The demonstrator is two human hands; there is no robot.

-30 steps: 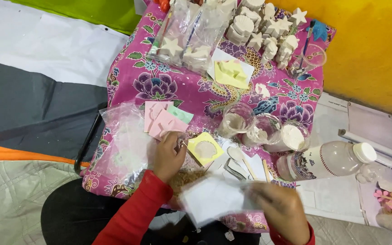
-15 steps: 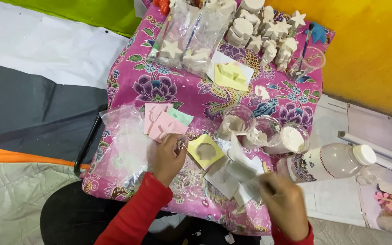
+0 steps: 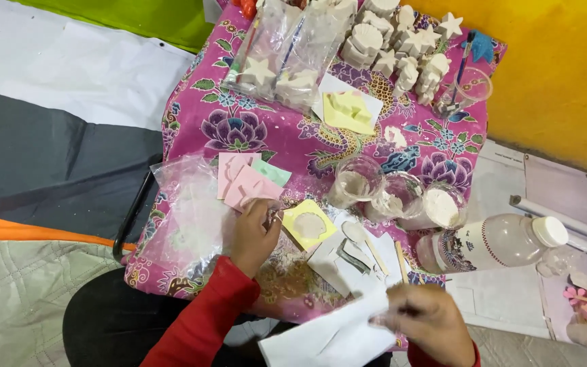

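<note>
Pink flowery cloth (image 3: 253,129) is covering my little table. My left hand (image 3: 254,234) is curling beside the yellow mould (image 3: 309,224), already filled with white plaster. My right hand (image 3: 429,323) is pinching a white paper (image 3: 338,336). Many white shapes (image 3: 402,41) are sitting finished; three cups (image 3: 395,197) are waiting.

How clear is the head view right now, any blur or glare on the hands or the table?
Head view: the right hand and the white paper it holds are smeared by motion blur; the left hand, the yellow mould and the plastic bottle are sharp; lighting is even and soft, with mild sheen on the clear bags only.
</note>
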